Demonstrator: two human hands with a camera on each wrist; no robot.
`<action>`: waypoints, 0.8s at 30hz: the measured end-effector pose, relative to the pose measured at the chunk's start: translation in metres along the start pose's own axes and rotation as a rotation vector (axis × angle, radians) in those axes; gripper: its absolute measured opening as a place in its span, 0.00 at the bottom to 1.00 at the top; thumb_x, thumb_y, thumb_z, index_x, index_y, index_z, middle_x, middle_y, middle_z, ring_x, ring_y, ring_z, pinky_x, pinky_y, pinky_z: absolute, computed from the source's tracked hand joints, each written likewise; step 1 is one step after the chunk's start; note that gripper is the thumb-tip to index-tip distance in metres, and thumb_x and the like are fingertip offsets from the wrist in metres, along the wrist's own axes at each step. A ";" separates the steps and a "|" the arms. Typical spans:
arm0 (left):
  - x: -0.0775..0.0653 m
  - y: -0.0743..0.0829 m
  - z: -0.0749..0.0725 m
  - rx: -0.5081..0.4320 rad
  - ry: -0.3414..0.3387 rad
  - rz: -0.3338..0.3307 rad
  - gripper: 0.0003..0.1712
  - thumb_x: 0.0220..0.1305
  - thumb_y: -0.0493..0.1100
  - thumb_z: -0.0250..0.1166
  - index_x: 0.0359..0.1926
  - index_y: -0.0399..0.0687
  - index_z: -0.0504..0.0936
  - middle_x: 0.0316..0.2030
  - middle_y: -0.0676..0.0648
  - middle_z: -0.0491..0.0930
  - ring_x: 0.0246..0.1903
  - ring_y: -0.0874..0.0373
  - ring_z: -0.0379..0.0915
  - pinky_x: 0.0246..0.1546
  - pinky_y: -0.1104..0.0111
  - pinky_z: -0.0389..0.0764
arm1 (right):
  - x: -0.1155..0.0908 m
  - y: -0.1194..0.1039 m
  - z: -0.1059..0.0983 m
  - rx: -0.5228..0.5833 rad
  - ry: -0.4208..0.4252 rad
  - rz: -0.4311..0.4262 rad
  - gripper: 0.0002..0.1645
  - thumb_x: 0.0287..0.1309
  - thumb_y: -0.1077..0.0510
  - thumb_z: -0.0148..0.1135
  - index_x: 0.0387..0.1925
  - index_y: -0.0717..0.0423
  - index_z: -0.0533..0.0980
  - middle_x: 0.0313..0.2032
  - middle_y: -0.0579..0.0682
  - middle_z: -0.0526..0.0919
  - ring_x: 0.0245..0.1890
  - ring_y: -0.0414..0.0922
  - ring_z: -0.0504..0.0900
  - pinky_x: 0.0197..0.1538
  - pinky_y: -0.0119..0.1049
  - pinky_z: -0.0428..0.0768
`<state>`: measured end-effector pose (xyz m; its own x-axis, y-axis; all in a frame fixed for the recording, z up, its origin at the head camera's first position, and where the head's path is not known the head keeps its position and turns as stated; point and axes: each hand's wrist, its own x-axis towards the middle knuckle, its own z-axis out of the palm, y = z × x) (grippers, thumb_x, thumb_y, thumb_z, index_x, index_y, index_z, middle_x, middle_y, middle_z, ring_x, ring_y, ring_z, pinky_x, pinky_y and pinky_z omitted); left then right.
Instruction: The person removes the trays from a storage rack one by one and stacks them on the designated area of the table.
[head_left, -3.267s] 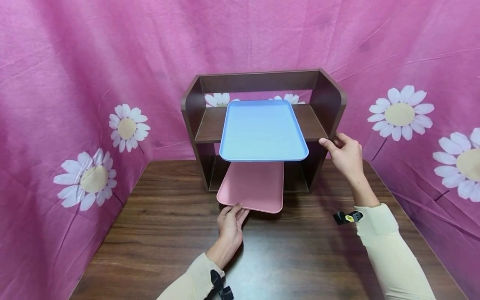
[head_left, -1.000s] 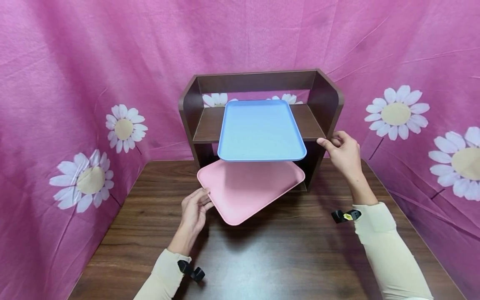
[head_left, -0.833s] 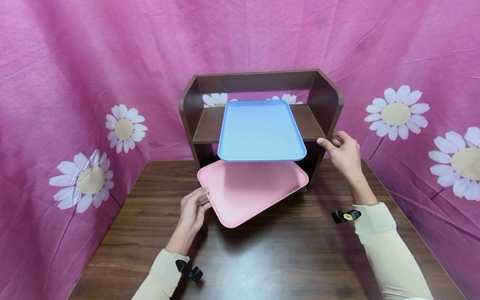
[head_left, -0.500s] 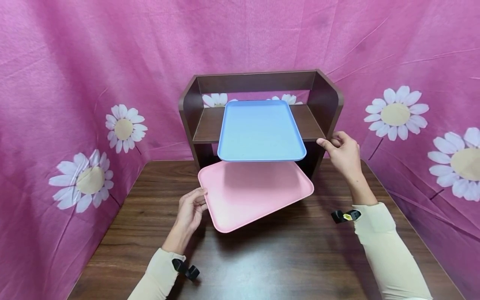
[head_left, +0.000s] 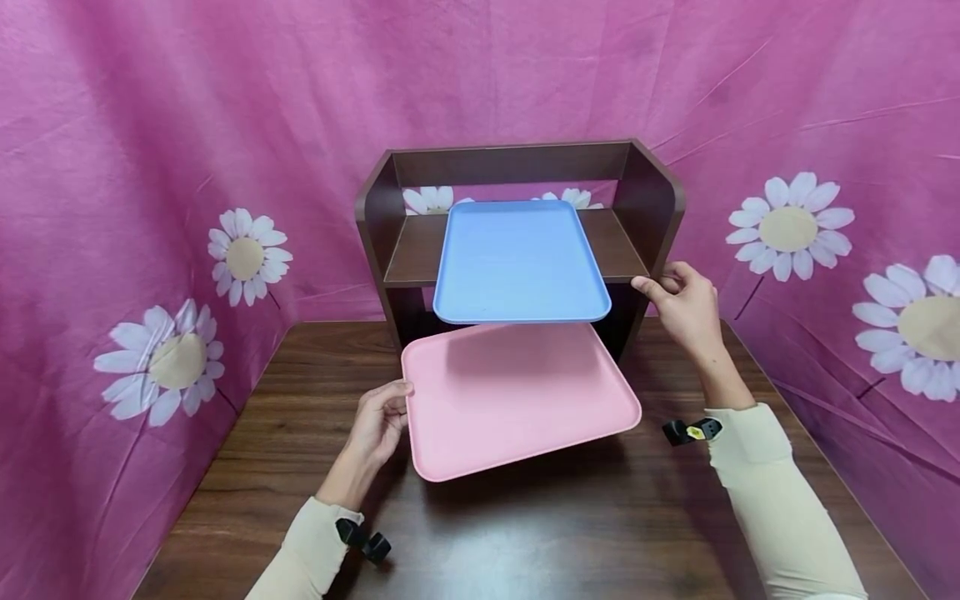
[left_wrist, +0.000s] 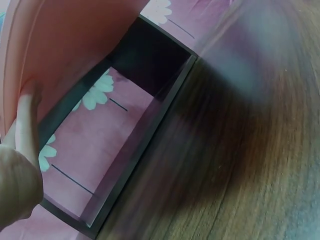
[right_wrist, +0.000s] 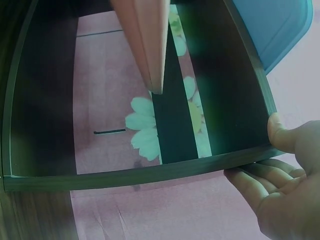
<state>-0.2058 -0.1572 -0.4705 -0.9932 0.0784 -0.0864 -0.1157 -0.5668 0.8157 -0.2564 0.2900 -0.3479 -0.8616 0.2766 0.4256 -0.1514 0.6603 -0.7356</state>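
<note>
A pink tray (head_left: 517,400) is held up in front of the lower compartment of a dark brown shelf (head_left: 408,250). My left hand (head_left: 378,425) pinches its left rim, thumb on top and fingers beneath. In the left wrist view the tray's underside (left_wrist: 75,45) rises above the tabletop, with my fingers against it. A blue tray (head_left: 522,262) lies on the middle board and juts out past its front edge, hiding the pink tray's far edge in the head view. My right hand (head_left: 686,308) grips the shelf's right side where the middle board meets it, thumb in front, fingers outside.
The shelf stands at the back of a wood-grain table (head_left: 525,533). A pink curtain (head_left: 315,100) with white daisies hangs behind and on both sides. The lower compartment's back is partly open, showing the curtain in the wrist views.
The pink tray has come forward out of the lower compartment and swung to lie nearly crosswise. My left hand shifted from its front edge to its left rim. The right hand keeps its place.
</note>
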 end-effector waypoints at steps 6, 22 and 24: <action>-0.003 0.001 -0.003 0.020 -0.014 -0.013 0.23 0.72 0.26 0.49 0.28 0.47 0.86 0.17 0.55 0.82 0.17 0.68 0.76 0.18 0.79 0.77 | 0.001 -0.001 -0.004 0.005 -0.036 0.000 0.31 0.65 0.37 0.74 0.52 0.60 0.82 0.22 0.25 0.76 0.27 0.33 0.69 0.30 0.29 0.66; -0.008 -0.006 -0.018 0.079 -0.114 -0.046 0.21 0.69 0.26 0.51 0.26 0.47 0.83 0.16 0.59 0.70 0.18 0.69 0.61 0.22 0.79 0.78 | 0.002 -0.003 -0.007 -0.001 -0.083 -0.019 0.32 0.69 0.40 0.70 0.57 0.64 0.82 0.53 0.66 0.87 0.36 0.21 0.75 0.36 0.18 0.71; -0.010 -0.007 -0.020 0.082 -0.128 -0.051 0.21 0.69 0.26 0.50 0.26 0.48 0.83 0.17 0.58 0.70 0.18 0.69 0.62 0.23 0.78 0.79 | 0.002 -0.003 -0.007 -0.008 -0.084 -0.021 0.33 0.69 0.39 0.70 0.57 0.64 0.82 0.52 0.66 0.88 0.35 0.22 0.75 0.35 0.18 0.71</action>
<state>-0.1953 -0.1701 -0.4870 -0.9754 0.2124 -0.0596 -0.1593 -0.4911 0.8564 -0.2544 0.2933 -0.3410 -0.8958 0.2039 0.3949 -0.1660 0.6708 -0.7228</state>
